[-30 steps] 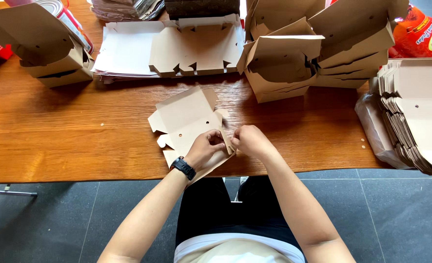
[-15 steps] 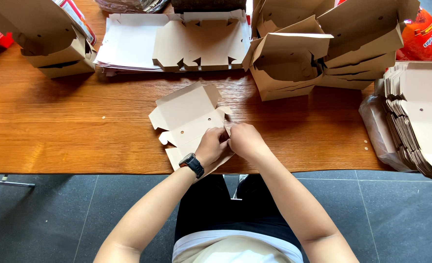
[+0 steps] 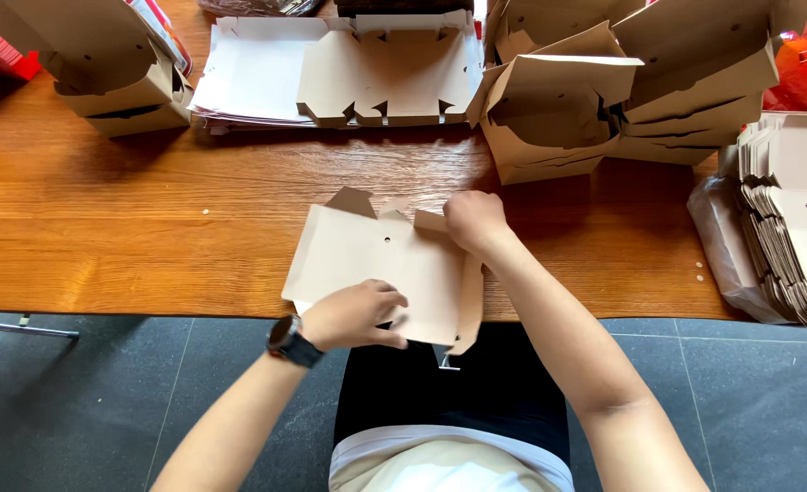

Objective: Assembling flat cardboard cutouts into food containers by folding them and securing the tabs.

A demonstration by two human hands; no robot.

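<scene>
Folding has barely begun: our left hand (image 3: 353, 314) presses the flat cardboard blank (image 3: 376, 264) at centre frame, our right hand (image 3: 475, 221) pinches its upper-right tab; folded boxes (image 3: 622, 82) sit upper right.

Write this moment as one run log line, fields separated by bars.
left hand: presses flat cardboard box blank | right hand: grips its far corner | wooden table
</scene>
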